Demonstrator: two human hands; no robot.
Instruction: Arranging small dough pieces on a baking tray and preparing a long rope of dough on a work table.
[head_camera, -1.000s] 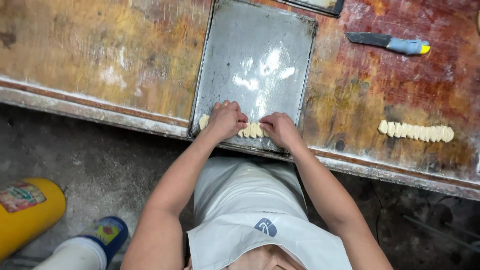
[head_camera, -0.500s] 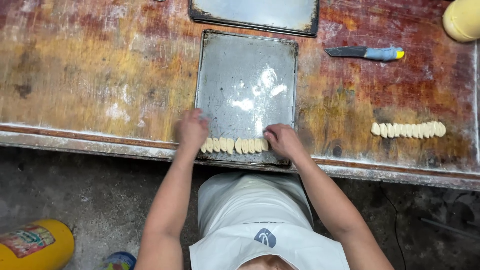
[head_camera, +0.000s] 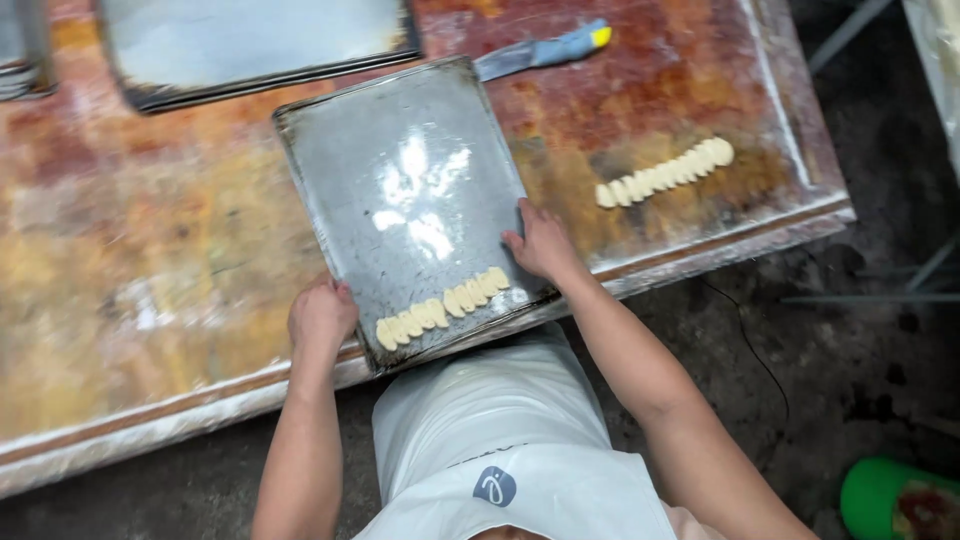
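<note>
Head view: your left hand (head_camera: 322, 316) grips the baking tray (head_camera: 400, 130) at its left edge; your right hand (head_camera: 543, 243) grips its right edge. The dough row (head_camera: 443, 306) lies along the tray's near edge, at the bench (head_camera: 150, 260) front.

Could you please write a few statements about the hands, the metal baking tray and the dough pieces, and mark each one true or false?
1. The left hand is at the left edge of the grey metal baking tray, and the right hand is at its right edge. True.
2. A row of pale dough pieces lies along the near edge of that tray. True.
3. The second row of pale dough pieces lies on another tray. False: it lies straight on the worn wooden table, to the right of the tray.
4. The blue-handled scraper with a yellow end is in the right hand. False: it lies on the table beyond the tray, untouched.
5. The tray is filled with dough. False: only one row lies on it.
</note>
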